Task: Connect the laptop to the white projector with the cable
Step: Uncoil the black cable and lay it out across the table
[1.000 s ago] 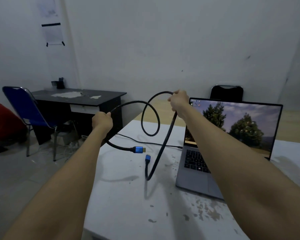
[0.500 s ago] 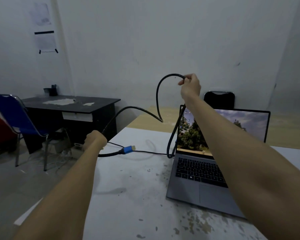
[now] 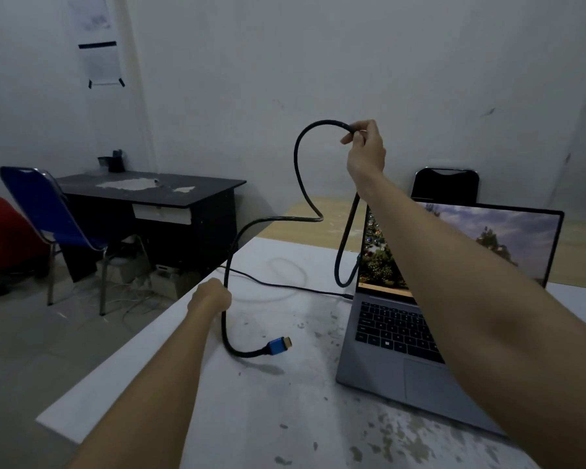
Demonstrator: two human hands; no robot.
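Your right hand pinches the black HDMI cable raised above the open laptop; your left hand grips it near the white table's left edge, blue plug dangling free.

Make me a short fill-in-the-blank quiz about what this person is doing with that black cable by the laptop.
1. The right hand holds the black cable raised, while the ____ hand grips it lower down.
2. The free plug has a ____ casing.
3. The laptop lid is ____, its screen lit.
4. The chair beside the dark desk is ____.

Missing words: left; blue; open; blue
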